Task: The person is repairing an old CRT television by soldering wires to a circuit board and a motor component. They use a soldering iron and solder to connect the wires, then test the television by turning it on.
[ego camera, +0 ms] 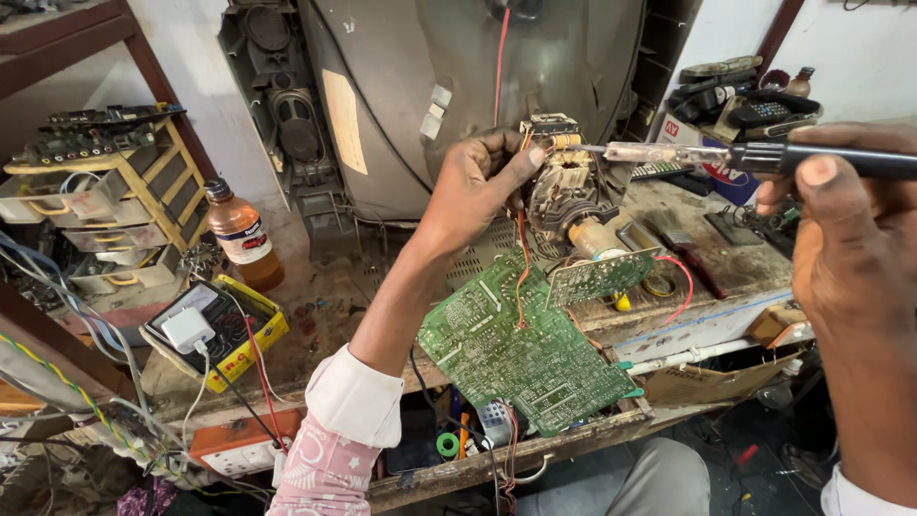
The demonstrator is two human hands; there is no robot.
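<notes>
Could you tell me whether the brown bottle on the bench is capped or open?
Capped: the brown bottle stands upright beside the yellow multimeter with a dark cap on its neck.

**Layout of the repair counter**

The television tube (478,86) is standing at the back of the counter (325,306), with the yoke assembly (564,186) sitting just in front of it. The left hand (478,182) is touching the yoke from the left; the right hand (850,229) is holding the soldering iron (745,156) to its right, tip pointing at the yoke. The large circuit board (525,349) is lying before the yoke, overhanging the counter's front edge. The bottle (241,234) is standing far left, the multimeter (215,330) lying in front of it. The shelf rack (115,201) is sitting left of the bottle.
</notes>
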